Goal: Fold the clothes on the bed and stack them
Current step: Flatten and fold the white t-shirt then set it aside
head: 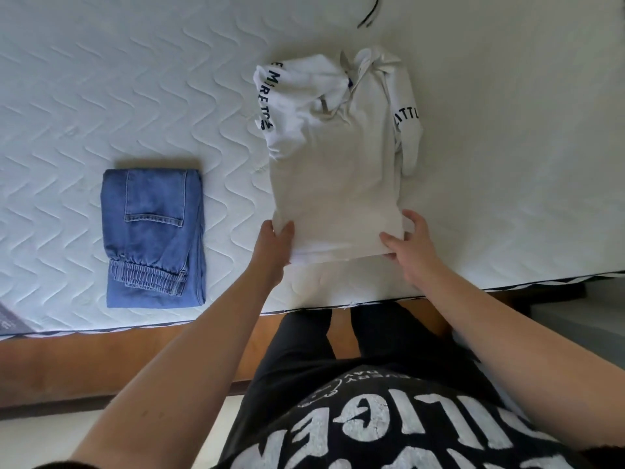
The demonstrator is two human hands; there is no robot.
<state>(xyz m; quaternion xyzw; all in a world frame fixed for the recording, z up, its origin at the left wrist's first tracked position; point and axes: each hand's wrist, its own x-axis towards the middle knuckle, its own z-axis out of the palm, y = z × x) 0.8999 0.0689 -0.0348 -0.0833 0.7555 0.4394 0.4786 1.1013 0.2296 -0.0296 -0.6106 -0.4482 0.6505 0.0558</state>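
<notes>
White quilted mattress of the bed (135, 96), stitched in a wavy pattern, filling the far part of the scene, its near edge running left to right above a brown wooden bed frame (118, 360). Person standing at the near edge, in a black T-shirt with white lettering (389, 424), both bare forearms reaching onto the mattress.

White long-sleeved sweatshirt with dark lettering on the sleeves (338, 164), lying right of centre, body folded into a narrow lengthwise panel, sleeves tucked alongside it, collar end bunched at the far side. Its near hem is lifted slightly off the mattress.

Folded blue denim trousers with elastic cuffs (154, 236), a flat rectangular bundle, back pocket uppermost, to the left and well apart from the sweatshirt, near the mattress edge.

Left hand (274, 248), fingers curled round the near left corner of the hem. Right hand (411, 242), thumb on top and fingers beneath, pinching the near right corner.

Thin dark cord (370, 15), at the far edge.
</notes>
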